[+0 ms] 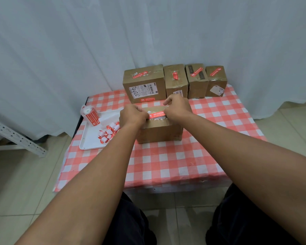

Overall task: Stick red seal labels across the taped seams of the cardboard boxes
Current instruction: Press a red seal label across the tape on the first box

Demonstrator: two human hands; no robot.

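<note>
Head view, listed near to far.

1. Dark trousers [131, 223], two knees, at the lower edge; tiled floor [16, 183] beneath.
2. Bench [166, 165], covered in a red-and-white checked cloth.
3. Near box [159, 133], cardboard, standing on the cloth at the bench's middle, its taped top facing up.
4. Red seal label [156, 114], lying across the top of the near box, between the two hands.
5. Left hand [132, 114], fingers curled, its grip clamped on the left end of the label at the box top.
6. Right hand [178, 107], fingers curled down onto the label's right end; grip clamped there, fingertips partly hidden.
7. White tray [88, 138], left of the near box, at the bench's left edge. Contents: loose curled red-and-white slips [107, 134] in a heap near the tray's right side.
8. Label roll [89, 114], red and white, at the tray's far left corner, with a strip trailing onto the tray.
9. Row of four boxes [173, 82], cardboard, at the far edge of the bench, side by side, each bearing a red label on top; the largest stands leftmost.
10. White curtain [148, 32], hanging behind the bench.
11. Metal rack leg [16, 137], white, on the floor at left.
</note>
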